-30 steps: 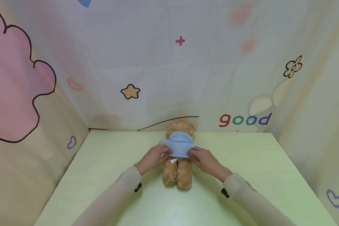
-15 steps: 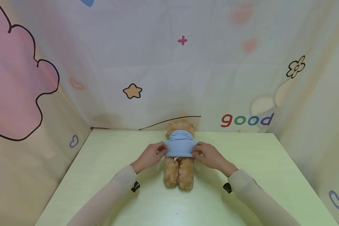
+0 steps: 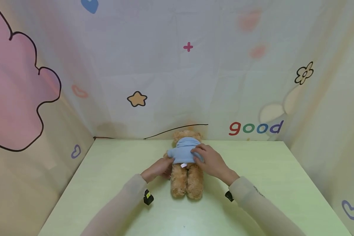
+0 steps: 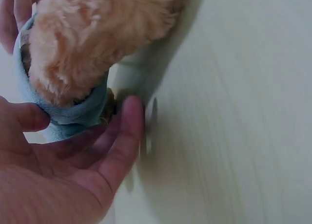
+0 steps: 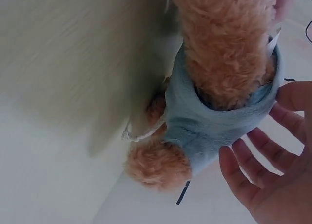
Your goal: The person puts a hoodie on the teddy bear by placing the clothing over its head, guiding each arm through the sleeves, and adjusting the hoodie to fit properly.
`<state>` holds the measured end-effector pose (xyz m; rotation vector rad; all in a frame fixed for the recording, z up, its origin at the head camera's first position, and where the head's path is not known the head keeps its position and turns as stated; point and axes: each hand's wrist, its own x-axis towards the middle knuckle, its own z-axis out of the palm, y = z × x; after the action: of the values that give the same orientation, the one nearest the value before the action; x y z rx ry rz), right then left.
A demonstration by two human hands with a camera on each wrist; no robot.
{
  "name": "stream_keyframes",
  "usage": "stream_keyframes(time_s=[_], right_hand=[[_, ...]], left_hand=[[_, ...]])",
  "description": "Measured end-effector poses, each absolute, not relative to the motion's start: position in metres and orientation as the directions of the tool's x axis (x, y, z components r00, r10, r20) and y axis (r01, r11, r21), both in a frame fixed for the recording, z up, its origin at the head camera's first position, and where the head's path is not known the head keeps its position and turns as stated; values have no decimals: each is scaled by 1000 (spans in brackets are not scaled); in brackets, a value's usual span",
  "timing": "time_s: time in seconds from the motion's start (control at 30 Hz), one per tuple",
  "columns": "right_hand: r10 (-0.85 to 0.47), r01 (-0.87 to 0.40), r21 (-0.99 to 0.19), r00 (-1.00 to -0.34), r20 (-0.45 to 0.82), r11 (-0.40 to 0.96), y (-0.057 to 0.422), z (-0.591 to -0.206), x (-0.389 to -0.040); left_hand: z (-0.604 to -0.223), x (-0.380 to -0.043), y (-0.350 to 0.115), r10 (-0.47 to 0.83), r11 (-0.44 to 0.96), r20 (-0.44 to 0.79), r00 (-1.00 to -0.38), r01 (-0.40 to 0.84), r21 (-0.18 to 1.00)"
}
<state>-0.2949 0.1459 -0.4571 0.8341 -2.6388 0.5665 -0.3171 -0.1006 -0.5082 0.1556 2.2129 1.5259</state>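
A light-brown teddy bear (image 3: 187,186) in a pale blue hoodie (image 3: 183,154) lies face down, legs toward me. A small white tag (image 3: 184,165) pokes out below the hem. My left hand (image 3: 157,168) holds its left side low down; in the left wrist view the thumb (image 4: 34,117) is on the hoodie and the fingers reach underneath. My right hand (image 3: 212,160) rests on the right side of the hoodie's back. In the right wrist view its spread fingers (image 5: 239,170) are at the cloth, and a white drawstring (image 5: 141,135) hangs beneath. The bear's face is hidden.
The bear lies on a pale green table (image 3: 112,183), its head close to the back curtain (image 3: 165,72). Printed curtains also stand along the left and right sides. A small black device (image 3: 148,197) sits under my left wrist.
Both hands held the hoodie's lower sides, stretching it outward. The left hand has since slipped lower and under the bear's side; the right has loosened onto the back. The hem looks narrower again.
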Motion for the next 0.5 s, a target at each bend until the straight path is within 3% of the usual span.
stream_keyframes(time_s=[0.13, 0.37, 0.5], right_hand=[[-424, -541, -333, -830, 363, 773, 147, -455, -297], [-336, -372, -613, -925, 178, 697, 152, -456, -299], [-316, -247, -776, -947, 65, 581, 155, -455, -300]], left_hand=[[-507, -318, -94, 364, 379, -244, -899, -96, 920], [-492, -311, -91, 409, 280, -193, -892, -78, 957], [-473, -305, -91, 465, 238, -106, -879, 9, 971]])
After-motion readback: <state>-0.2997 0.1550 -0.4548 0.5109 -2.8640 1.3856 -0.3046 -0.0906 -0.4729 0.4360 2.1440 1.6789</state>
